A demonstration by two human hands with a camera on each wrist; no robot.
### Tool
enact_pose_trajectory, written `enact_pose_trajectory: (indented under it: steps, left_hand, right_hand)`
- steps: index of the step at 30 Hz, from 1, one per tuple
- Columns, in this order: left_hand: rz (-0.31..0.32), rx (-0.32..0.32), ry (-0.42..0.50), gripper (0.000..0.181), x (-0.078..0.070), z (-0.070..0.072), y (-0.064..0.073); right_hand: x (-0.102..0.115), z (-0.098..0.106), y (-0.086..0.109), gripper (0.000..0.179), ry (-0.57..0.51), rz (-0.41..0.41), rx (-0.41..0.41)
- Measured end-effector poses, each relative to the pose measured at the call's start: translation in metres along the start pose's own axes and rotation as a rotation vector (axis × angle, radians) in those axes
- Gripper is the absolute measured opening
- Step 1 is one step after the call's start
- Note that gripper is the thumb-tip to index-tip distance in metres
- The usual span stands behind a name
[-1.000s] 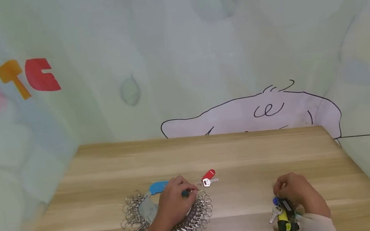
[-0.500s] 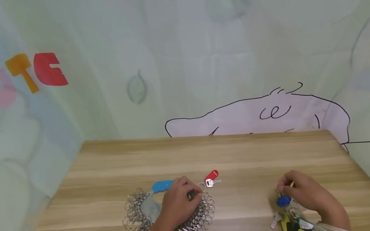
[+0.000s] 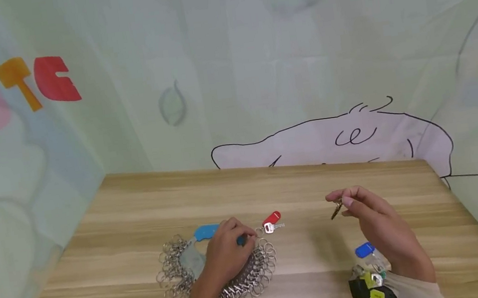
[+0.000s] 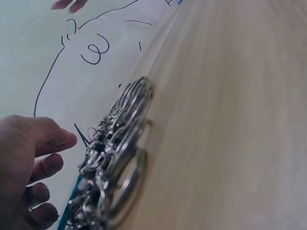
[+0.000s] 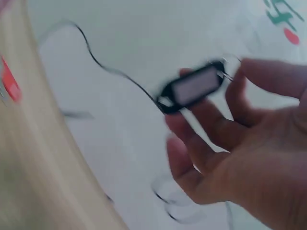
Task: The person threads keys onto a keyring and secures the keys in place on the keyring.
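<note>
My right hand [image 3: 383,230] is raised over the table, pinching the split ring of a black key tag [image 5: 194,88] with a white label between thumb and finger. In the head view that tag shows edge-on. My left hand [image 3: 227,251] stays over a wreath of metal key rings with clasps [image 3: 249,281], fingers loosely curled beside the rings. In the left wrist view its fingertips [image 4: 64,139] hang apart from the rings, and part of the wreath is hidden under the hand. A red key tag [image 3: 272,218] with a silver key [image 3: 274,227] lies just past it.
A blue piece [image 3: 206,232] lies at the wreath's far side. By my right sleeve is a small pile with a blue key tag [image 3: 364,250], keys and yellow-and-black pieces [image 3: 361,288]. Printed fabric walls [image 3: 258,91] border the table [image 3: 136,192] behind and at the sides.
My right hand has lifted away from the pile, up and to the left, with the black key tag. The blue tag now lies on the pile. My left hand has barely moved.
</note>
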State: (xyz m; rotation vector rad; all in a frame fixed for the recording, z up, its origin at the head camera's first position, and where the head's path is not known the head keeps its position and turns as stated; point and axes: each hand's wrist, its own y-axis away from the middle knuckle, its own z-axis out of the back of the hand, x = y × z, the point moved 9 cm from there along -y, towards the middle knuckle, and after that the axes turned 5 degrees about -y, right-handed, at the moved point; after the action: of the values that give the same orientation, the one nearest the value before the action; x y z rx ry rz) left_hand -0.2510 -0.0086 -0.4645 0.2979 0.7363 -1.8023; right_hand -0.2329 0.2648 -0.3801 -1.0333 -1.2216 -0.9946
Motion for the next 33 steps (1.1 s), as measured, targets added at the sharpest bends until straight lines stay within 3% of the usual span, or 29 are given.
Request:
enact_pose_trajectory:
  steps: [4,8,11,13,19,22,27,33]
  left_hand:
    - [-0.011,-0.003,-0.008,0.005,-0.003,0.000,0.000]
    - [-0.011,-0.006,-0.005,0.004,-0.004,0.002,-0.001]
    - [-0.018,-0.026,-0.008,0.004,-0.004,0.005,-0.001]
    - [-0.028,-0.047,-0.008,0.005,-0.003,0.008,-0.001]
    - [-0.039,-0.090,0.027,0.004,-0.002,0.008,-0.001]
    - [-0.025,-0.086,0.052,0.004,0.000,0.007,0.000]
    - [-0.023,-0.073,0.076,0.003,0.000,0.005,0.002]
    - [-0.019,-0.059,0.069,0.005,0.001,0.010,0.001]
  right_hand:
    - [-0.009,-0.024,-0.019,0.021,-0.235,0.015,-0.045]
    - [-0.028,-0.052,-0.034,0.015,-0.445,-0.073,-0.108]
    - [-0.044,-0.073,-0.042,0.013,-0.467,-0.132,-0.119]
    - [-0.056,-0.085,-0.047,0.012,-0.344,-0.144,-0.107]
    - [-0.077,-0.108,-0.055,0.006,0.404,-0.048,-0.026]
    - [-0.079,-0.114,-0.057,0.011,0.634,0.008,-0.008]
    - [-0.076,-0.124,-0.062,0.016,0.797,0.048,0.040]
    - [-0.077,-0.136,-0.070,0.018,0.864,0.020,0.123]
